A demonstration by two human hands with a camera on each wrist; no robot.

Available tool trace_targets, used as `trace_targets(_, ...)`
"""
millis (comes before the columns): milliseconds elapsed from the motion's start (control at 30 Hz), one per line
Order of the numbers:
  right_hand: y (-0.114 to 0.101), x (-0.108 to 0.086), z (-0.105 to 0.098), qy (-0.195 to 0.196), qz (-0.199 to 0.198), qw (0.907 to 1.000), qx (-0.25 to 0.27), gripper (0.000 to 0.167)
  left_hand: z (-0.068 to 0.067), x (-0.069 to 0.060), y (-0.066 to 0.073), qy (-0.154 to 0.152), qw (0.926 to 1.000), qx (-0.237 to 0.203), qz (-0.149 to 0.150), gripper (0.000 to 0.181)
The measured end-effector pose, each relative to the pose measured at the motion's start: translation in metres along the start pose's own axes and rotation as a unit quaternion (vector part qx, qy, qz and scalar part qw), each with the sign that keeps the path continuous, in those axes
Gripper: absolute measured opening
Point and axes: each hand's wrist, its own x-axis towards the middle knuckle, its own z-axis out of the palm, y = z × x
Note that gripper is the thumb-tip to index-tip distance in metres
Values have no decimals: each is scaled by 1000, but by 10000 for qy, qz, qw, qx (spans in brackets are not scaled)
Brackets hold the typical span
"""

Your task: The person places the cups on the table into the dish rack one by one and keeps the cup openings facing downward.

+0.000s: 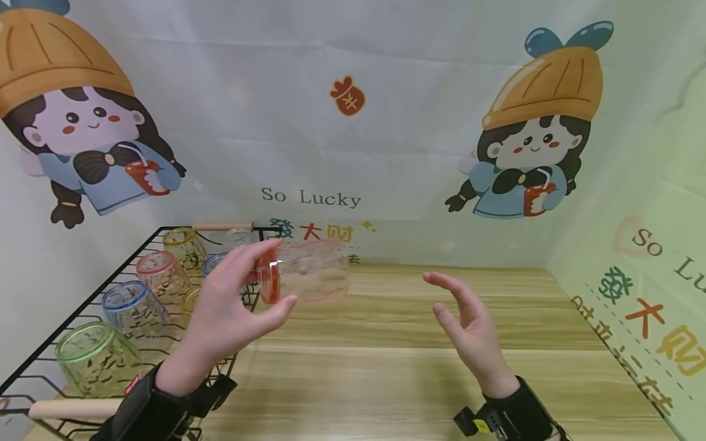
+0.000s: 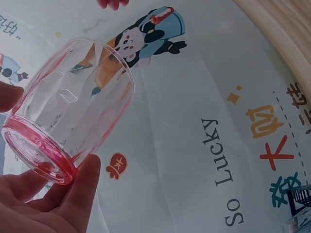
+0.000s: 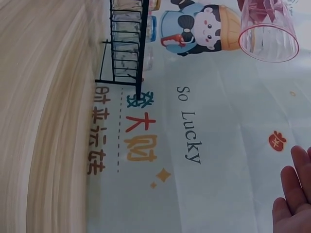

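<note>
A clear pink glass (image 1: pixel 311 272) with a thick reddish base lies sideways in the air above the table. My left hand (image 1: pixel 228 309) grips it round the base, thumb on the near side and fingers on the far side. In the left wrist view, the fingers hold the pink base of the glass (image 2: pixel 73 107), and its mouth points away from the palm. To the right, apart from the glass, my right hand (image 1: pixel 474 337) hovers with loosely bent fingers and holds nothing. The right wrist view shows the glass rim (image 3: pixel 269 43) and the right fingers (image 3: pixel 294 187).
On the left stands a black wire rack (image 1: pixel 41 343) with wooden handles. Upturned glasses with green (image 1: pixel 99 361), blue (image 1: pixel 135 312), pink (image 1: pixel 162 275) and yellow (image 1: pixel 184 248) bases sit in it. A wooden table (image 1: pixel 386 380) meets a printed cloth backdrop (image 1: pixel 402 153).
</note>
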Motion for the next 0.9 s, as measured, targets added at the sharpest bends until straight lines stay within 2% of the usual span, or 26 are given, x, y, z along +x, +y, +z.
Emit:
trace_targets(467, 7, -4, -6, -185, 85, 9991, -379, 49, -11, -8, -7, -321, 9981, 372, -368, 71)
trace_targets(900, 14, -10, -11, -326, 143, 9980, -531, 49, -29, -14, -12, -723, 9935, 626, -616, 72)
